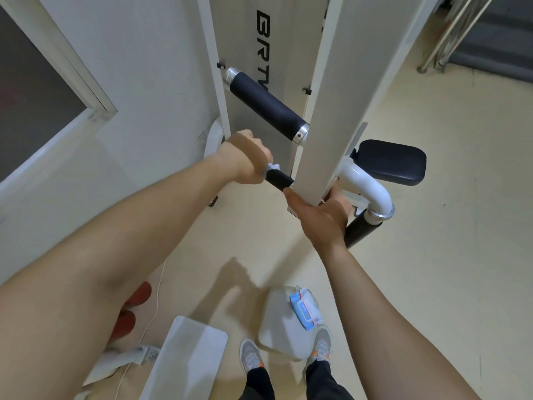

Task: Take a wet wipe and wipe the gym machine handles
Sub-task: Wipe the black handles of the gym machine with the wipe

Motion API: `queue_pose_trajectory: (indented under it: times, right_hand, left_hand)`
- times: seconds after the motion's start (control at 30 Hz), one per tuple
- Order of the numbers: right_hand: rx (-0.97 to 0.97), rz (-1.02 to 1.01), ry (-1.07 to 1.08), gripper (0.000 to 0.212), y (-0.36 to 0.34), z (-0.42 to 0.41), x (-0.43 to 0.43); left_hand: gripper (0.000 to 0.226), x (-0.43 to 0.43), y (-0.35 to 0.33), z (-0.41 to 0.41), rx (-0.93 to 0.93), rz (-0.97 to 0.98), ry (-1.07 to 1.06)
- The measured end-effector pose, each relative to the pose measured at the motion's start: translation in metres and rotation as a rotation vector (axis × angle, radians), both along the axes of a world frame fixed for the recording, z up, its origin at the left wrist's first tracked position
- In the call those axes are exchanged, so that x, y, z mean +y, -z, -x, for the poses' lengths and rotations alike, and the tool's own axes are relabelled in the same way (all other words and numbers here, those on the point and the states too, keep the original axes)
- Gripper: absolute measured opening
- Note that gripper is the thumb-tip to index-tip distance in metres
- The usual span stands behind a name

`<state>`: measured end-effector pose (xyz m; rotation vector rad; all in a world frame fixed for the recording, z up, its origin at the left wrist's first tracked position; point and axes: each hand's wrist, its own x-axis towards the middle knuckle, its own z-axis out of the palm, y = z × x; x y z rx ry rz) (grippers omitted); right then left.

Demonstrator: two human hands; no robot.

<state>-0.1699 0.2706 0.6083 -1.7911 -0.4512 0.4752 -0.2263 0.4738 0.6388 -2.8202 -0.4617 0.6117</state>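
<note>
My left hand (246,157) is closed around a white wet wipe (272,167), pressed against the outer end of a black lower handle (279,180) of the white gym machine. Most of the wipe is hidden in my fist. My right hand (323,215) grips the bottom end of the machine's white upright bar (326,116). A longer black handle (266,106) with silver end caps sticks out higher up. Another black grip (360,230) hangs below a white curved tube, to the right of my right hand.
A blue-and-white wet wipe pack (305,311) lies on a pale seat pad (281,327) by my feet. A black pad (392,163) sits behind the upright. A white bench (190,356) and cable (155,307) lie lower left. White wall panels stand left.
</note>
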Motion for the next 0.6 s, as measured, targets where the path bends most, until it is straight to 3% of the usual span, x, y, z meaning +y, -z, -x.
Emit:
queue_pose_trajectory:
  times: [0.1, 0.17, 0.23, 0.4, 0.53, 0.6]
  right_hand:
    - [0.037, -0.020, 0.009, 0.037, 0.005, 0.004, 0.001]
    - [0.059, -0.034, 0.015, 0.039, 0.006, 0.005, 0.000]
    - [0.045, -0.058, 0.015, 0.040, 0.005, 0.006, -0.001]
    - [0.121, -0.122, 0.049, 0.037, 0.002, 0.012, -0.003]
    - [0.194, -0.106, 0.133, 0.039, 0.004, 0.023, 0.000]
    - [0.247, -0.103, 0.182, 0.052, 0.002, 0.032, 0.004]
  left_hand:
    - [0.017, -0.025, 0.027, 0.009, -0.172, -0.167, 0.109]
    - [0.018, -0.047, 0.033, 0.007, -0.311, -0.172, 0.216]
    - [0.022, -0.062, 0.029, 0.001, -0.313, -0.128, 0.245]
    - [0.016, -0.037, 0.015, 0.007, -0.189, -0.087, 0.171]
    - [0.019, -0.027, 0.008, 0.026, -0.305, -0.117, 0.021]
    - [0.025, -0.033, 0.009, 0.031, -0.359, -0.064, -0.058]
